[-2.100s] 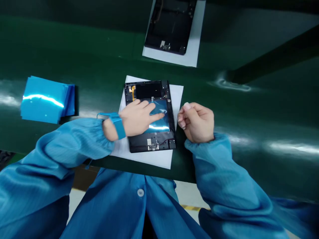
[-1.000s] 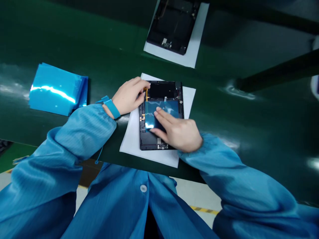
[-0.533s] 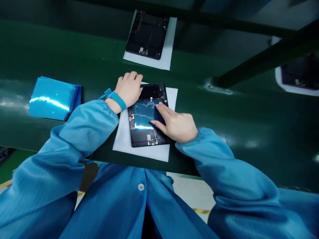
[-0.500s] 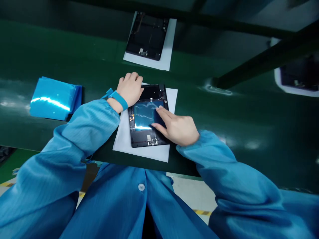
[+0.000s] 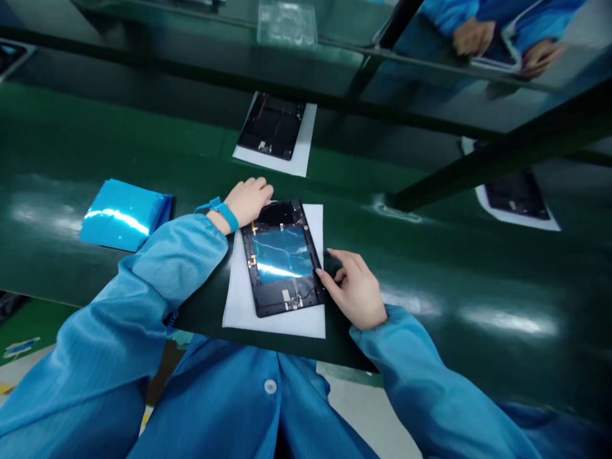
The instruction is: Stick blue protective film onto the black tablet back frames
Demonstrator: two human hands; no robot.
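An opened black tablet (image 5: pixel 271 302) lies on a white sheet (image 5: pixel 239 315), its inner parts facing up. Smooth, shiny blue film (image 5: pixel 282 248) covers the flat panel in its middle. My left hand (image 5: pixel 247 203), with a blue wrist strap (image 5: pixel 224 213), is closed at the tablet's upper left corner; its fingertips are partly hidden. Beside the right edge is my right hand (image 5: pixel 356 287), thumb and index finger apart. The thumb tip meets the tablet's rim, and nothing is held in that hand.
A stack of blue film sheets (image 5: pixel 122 213) lies on the green bench to the left. Another open tablet (image 5: pixel 272 127) on white paper lies beyond. A dark post (image 5: pixel 444 182) slants at right, with one more tablet (image 5: pixel 516 194) behind it. A co-worker's hands (image 5: pixel 473 37) show at top right.
My right hand has left the blue film and moved to the tablet's right edge. My left hand stays at the upper left corner. The view has shifted, showing more of the far side.
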